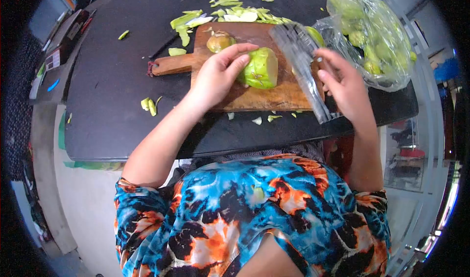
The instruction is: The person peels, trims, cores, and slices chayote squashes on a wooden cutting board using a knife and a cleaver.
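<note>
Left hand [223, 73] on fruit [259, 70], right hand [345, 78] on knife [299, 64].
Fruit sits mid-board [245, 100], flat cut face to the right; left thumb and fingers grasp its left side. Right fingers wrapped on knife at its right side; blade motion-blurred, over board's right end, apart from fruit. Brownish piece [220, 42] far left on board, peelings [240, 15] beyond far edge, bag [374, 42] of green fruit far right.

a blue strip [53, 85] lies past the left edge of the tabletop [107, 115]; a bright blue object [446, 70] and a red object [412, 152] show beyond its right edge, green material [82, 165] below its near left corner.
</note>
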{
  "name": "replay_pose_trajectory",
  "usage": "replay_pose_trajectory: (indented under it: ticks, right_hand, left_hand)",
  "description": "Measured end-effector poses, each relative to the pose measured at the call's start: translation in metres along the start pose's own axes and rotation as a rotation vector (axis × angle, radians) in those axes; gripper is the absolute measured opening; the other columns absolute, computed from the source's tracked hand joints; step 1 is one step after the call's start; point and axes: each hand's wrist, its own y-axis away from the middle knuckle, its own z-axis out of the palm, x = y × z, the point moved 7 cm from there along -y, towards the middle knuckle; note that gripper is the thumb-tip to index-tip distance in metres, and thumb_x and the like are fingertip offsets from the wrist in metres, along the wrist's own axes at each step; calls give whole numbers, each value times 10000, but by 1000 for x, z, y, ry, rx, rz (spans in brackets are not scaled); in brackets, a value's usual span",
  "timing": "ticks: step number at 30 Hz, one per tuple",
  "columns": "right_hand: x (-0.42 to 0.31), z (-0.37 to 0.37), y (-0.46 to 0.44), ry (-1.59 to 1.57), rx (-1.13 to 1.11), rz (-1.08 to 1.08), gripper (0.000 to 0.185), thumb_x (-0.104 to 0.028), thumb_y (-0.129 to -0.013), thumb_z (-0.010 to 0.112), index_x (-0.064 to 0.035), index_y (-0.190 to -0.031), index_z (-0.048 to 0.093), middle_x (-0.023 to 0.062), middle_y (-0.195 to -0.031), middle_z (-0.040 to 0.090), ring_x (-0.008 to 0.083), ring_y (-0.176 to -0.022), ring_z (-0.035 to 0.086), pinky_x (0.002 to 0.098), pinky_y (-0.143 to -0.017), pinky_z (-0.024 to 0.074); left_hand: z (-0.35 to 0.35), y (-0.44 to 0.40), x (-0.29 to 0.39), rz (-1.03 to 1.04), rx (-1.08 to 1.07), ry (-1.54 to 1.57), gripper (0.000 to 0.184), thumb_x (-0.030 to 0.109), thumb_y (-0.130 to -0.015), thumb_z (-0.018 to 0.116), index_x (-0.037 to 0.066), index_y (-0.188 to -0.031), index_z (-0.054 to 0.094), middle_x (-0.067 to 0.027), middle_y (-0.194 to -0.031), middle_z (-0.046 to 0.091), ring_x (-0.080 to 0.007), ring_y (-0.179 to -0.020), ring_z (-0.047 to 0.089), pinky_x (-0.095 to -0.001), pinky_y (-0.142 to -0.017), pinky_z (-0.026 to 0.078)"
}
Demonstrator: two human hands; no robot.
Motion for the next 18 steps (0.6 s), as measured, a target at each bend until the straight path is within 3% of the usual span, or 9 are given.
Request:
replay_pose_trajectory:
  ticks: [2, 4, 5, 7, 10, 12, 13, 18]
  right_hand:
    - [-10, -13, 10, -44, 34, 81, 517, 33, -795, 552, -72, -1290, 446, 155, -1172, 576, 251, -1086, 566, 323, -931, 416]
    - [-34, -19, 20, 96, 42, -115, 566, 26, -807, 537, -81, -1345, 397, 170, -1206, 557, 277, -1124, 546, 334, -956, 403]
    - [-40, -14, 25, 127, 30, -164, 570, 23, -809, 535, -84, -1351, 395, 177, -1218, 547, 292, -1139, 534, 337, -965, 397]
    - [-52, -3, 36, 189, 11, -273, 577, 16, -815, 529, -91, -1364, 391, 192, -1241, 529, 322, -1168, 510, 343, -983, 384]
    - [-61, 19, 53, 256, -123, -243, 568, -26, -834, 515, -102, -1381, 387, 202, -994, 557, 354, -816, 604, 392, -704, 504]
    - [-68, 31, 64, 326, -217, -191, 540, 18, -836, 499, -55, -1363, 409, 202, -952, 550, 354, -800, 587, 376, -696, 485]
    - [-69, 35, 69, 311, -209, -220, 548, 13, -830, 506, -79, -1363, 418, 183, -878, 521, 350, -702, 562, 395, -610, 474]
    - [-75, 54, 77, 514, -255, -242, 645, -1, -784, 542, -147, -1393, 389, 139, -867, 467, 291, -630, 578, 381, -563, 500]
  left_hand:
    - [5, 4, 11, -19, 50, -292, 302, 203, -945, 519, 32, -1192, 555, -65, -1091, 618, -104, -1012, 540, -273, -879, 435]
    - [10, 4, 15, -27, 81, -419, 311, 221, -924, 551, 37, -1173, 562, -97, -1091, 623, -147, -1023, 566, -300, -877, 448]
    - [13, 7, 32, 131, 146, -715, 382, 277, -852, 634, 40, -1145, 573, -128, -1069, 615, -264, -1032, 584, -352, -880, 462]
    - [18, 10, 31, 215, 126, -771, 450, 301, -800, 675, 44, -1153, 566, -142, -1043, 605, -311, -1032, 572, -382, -869, 467]
    - [21, 12, 37, 248, 124, -800, 470, 304, -728, 726, 16, -1063, 564, -150, -968, 581, -339, -939, 586, -407, -799, 488]
    - [22, 12, 35, 174, 108, -815, 430, 289, -706, 735, -7, -965, 562, -151, -904, 561, -345, -877, 586, -415, -761, 491]
    - [25, 12, 35, 224, 142, -827, 416, 253, -681, 746, -8, -928, 537, -155, -878, 551, -349, -833, 595, -419, -710, 506]
    - [33, 13, 34, 292, 137, -751, 493, 184, -611, 768, -3, -995, 522, -159, -880, 569, -364, -796, 610, -424, -661, 518]
